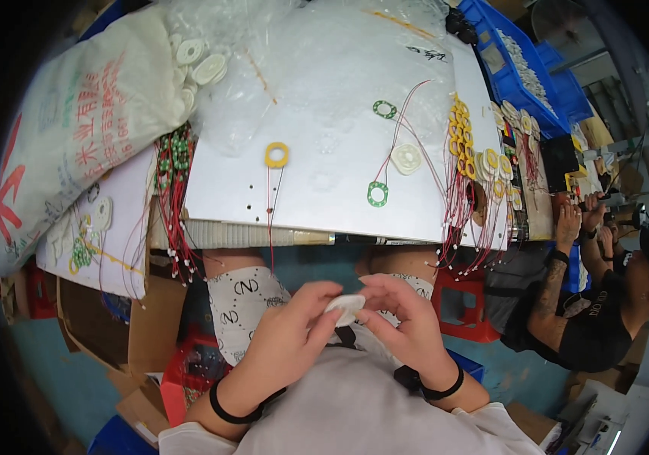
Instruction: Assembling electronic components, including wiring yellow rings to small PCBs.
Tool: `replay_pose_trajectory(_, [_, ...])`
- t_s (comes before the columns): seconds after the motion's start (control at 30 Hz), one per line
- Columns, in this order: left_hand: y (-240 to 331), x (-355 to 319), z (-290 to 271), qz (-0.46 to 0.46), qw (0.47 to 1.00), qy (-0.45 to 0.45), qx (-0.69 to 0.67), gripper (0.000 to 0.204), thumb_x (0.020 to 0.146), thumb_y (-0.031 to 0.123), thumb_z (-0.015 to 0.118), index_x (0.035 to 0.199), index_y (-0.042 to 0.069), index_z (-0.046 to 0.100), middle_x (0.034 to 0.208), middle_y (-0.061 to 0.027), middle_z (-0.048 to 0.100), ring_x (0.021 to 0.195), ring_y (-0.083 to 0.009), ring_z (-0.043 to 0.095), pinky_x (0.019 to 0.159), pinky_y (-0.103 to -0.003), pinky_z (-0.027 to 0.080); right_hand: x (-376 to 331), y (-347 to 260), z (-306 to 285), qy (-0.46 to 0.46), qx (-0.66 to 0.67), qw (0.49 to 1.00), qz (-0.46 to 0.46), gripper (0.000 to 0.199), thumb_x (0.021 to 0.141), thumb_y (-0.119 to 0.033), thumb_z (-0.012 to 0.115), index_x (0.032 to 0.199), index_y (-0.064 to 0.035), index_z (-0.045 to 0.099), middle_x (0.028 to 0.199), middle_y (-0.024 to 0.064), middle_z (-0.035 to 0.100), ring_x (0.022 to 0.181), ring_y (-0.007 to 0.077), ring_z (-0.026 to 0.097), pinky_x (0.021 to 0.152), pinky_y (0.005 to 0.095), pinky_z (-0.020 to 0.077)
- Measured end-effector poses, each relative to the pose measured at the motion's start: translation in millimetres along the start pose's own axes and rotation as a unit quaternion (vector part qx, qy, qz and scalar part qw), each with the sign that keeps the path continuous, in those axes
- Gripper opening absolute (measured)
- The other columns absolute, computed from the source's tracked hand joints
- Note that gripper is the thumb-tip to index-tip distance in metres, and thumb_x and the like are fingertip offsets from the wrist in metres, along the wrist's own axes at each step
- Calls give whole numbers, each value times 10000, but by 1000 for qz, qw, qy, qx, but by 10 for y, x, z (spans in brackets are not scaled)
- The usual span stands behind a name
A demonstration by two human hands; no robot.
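My left hand and my right hand meet in front of my body, above my lap. Between their fingertips they pinch a small white round plastic part, tilted, with its underside hidden. Beyond them, on the white tabletop, lies a yellow ring whose thin wires hang over the front edge. Further right are a green ring-shaped circuit board with wires, a second green ring board, and a white disc-shaped part.
A large woven sack leans at the left, white parts spilling from it. Wired green boards hang off the table beside it. Wired yellow rings lie at the right, near a blue bin. Another person sits at the right.
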State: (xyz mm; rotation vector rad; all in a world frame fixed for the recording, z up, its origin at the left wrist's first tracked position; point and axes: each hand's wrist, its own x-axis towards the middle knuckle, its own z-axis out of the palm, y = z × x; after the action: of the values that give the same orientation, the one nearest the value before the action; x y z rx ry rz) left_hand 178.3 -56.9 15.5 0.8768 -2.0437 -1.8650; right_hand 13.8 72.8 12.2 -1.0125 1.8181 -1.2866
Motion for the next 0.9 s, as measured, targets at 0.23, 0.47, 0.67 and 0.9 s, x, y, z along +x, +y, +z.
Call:
replay_pose_trajectory(0.23, [-238, 49, 62, 4, 989, 63, -137, 248, 1009, 135, 601, 1200, -19, 636, 1029, -128, 750, 847, -172, 730, 744, -275, 570, 140, 137, 111, -61, 152, 977, 133, 178, 934, -89, 711, 1083, 1, 678, 971, 62, 676, 808, 102, 643, 717, 222, 510])
replay_pose_trajectory(0.47, [-328, 176, -86, -49, 917, 83, -388, 322, 1020, 123, 578, 1268, -77, 628, 1175, -194, 701, 1037, -202, 699, 880, -303, 586, 526, -148, 69, 82, -251, 953, -148, 398, 838, -139, 788, 1174, 15, 639, 1123, 161, 617, 983, 326, 619, 836, 417, 511])
replay_pose_trajectory(0.67, [-408, 101, -196, -71, 923, 62, -373, 312, 1005, 88, 573, 1252, -93, 631, 1162, -217, 705, 1027, -216, 710, 845, -291, 590, 757, 198, -75, 120, -438, 868, -201, 672, 790, -194, 812, 1358, 28, 531, 1477, 308, 386, 1301, 470, 434, 1074, 521, 384])
replay_pose_trajectory(0.9, [-428, 85, -180, -71, 919, 58, -384, 329, 1009, 106, 578, 1263, -99, 620, 1163, -219, 704, 1029, -224, 709, 862, -308, 589, 646, 425, -25, 163, -364, 875, -275, 399, 743, -13, 781, 1137, -43, 724, 1276, 163, 644, 1129, 348, 612, 937, 432, 506])
